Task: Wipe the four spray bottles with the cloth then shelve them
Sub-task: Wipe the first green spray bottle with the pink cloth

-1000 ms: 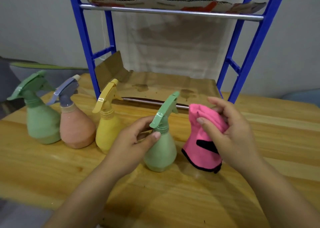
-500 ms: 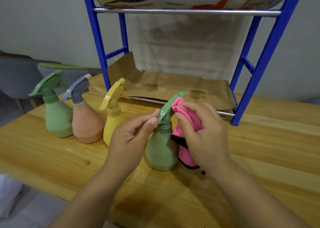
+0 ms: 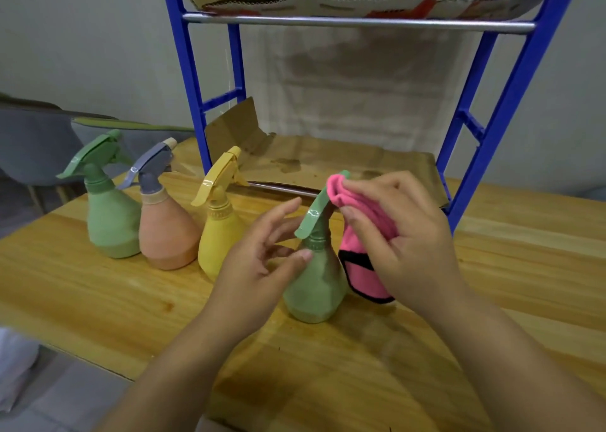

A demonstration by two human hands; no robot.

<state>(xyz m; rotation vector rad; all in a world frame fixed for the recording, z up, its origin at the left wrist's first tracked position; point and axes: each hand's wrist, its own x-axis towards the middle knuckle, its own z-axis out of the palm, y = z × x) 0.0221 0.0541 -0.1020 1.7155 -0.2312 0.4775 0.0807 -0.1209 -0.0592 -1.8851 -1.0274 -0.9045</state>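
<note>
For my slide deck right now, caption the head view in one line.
Right hand wipes the nearest green spray bottle with a pink cloth; left hand steadies it.

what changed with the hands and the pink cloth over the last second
The right hand carried the pink cloth leftward from beside the near green bottle up onto its spray head, now pressing it there. The left hand loosened, its fingers now spread beside the neck. The other three bottles stayed standing in their row on the table; nothing is shelved.
</note>
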